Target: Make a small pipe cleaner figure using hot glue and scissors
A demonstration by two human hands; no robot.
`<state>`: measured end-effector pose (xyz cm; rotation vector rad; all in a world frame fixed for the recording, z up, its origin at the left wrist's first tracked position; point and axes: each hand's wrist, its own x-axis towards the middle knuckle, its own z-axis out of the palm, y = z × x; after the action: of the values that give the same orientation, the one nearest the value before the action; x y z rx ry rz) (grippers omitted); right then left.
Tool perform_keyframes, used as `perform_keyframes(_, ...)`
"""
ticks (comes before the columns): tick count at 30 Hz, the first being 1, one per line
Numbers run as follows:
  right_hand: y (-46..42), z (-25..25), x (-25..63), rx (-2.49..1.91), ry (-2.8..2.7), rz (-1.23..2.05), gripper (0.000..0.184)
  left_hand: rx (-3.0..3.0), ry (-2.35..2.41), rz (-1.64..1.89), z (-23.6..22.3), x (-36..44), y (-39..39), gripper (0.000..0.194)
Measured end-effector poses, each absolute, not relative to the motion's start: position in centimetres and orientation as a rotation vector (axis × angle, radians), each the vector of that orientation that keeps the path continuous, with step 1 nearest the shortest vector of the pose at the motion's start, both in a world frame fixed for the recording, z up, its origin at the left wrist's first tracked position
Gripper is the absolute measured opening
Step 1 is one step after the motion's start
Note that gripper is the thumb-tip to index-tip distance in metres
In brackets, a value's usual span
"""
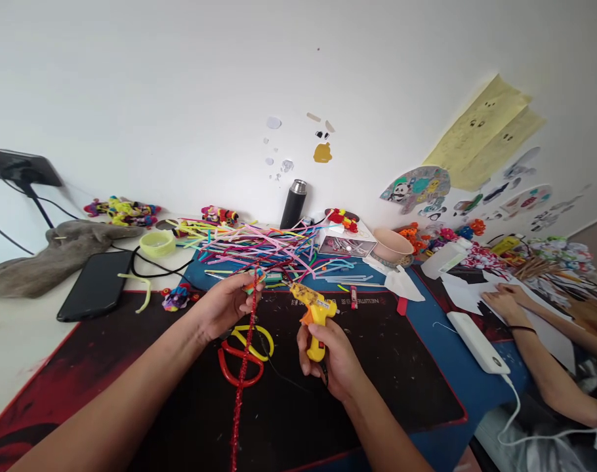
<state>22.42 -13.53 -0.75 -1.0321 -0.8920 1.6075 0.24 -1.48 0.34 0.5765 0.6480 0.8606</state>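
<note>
My left hand [232,303] is closed, pinching a small multicoloured piece at the upper end of a red tinsel pipe cleaner [241,387], which hangs down toward the bottom of the view. In my right hand [330,357] is a yellow hot glue gun [318,321], gripped by its handle with the fingers near the orange trigger. The nozzle points up and left toward the piece in my left hand; whether it touches I cannot tell. Behind the pipe cleaner, scissors [240,367] with red and yellow handles lie on the black mat [387,380].
Many coloured pipe cleaners [259,244] are heaped at the back, beside a black thermos [293,204] and a white box [348,241]. A phone [96,286] and a yellow bowl [157,243] lie left. At right are a white power bank [478,342] and another person's hands [508,305] on paper.
</note>
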Motion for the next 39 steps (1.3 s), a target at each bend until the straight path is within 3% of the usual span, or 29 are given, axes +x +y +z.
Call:
perform_keyframes(14,-13.5,-1.6,21.7,-1.149,-0.982,1.428,0.045,0.731,0.739,0.975,0.9,1.2,-2.4,0.041)
perform_keyframes(19,-13.3,-1.7,21.5,-1.165,-1.001,1.462,0.064,0.731,0.752,0.953,1.2,1.3,-2.6,0.044)
perform_keyframes(23,-13.2,-1.6,21.2,-1.106,-0.967,1.437,0.062,0.728,0.780,0.972,1.5,1.3,-2.8,0.048)
perform_keyframes(28,-13.1,-1.7,20.9,-1.080,-0.953,1.425,0.055,0.839,0.800,0.966,1.6,1.3,-2.8,0.045)
perform_keyframes(39,-12.7,-0.9,20.1,-1.213,-1.010,1.341,0.065,1.052,0.832,0.930,0.7,1.6,-3.0,0.040)
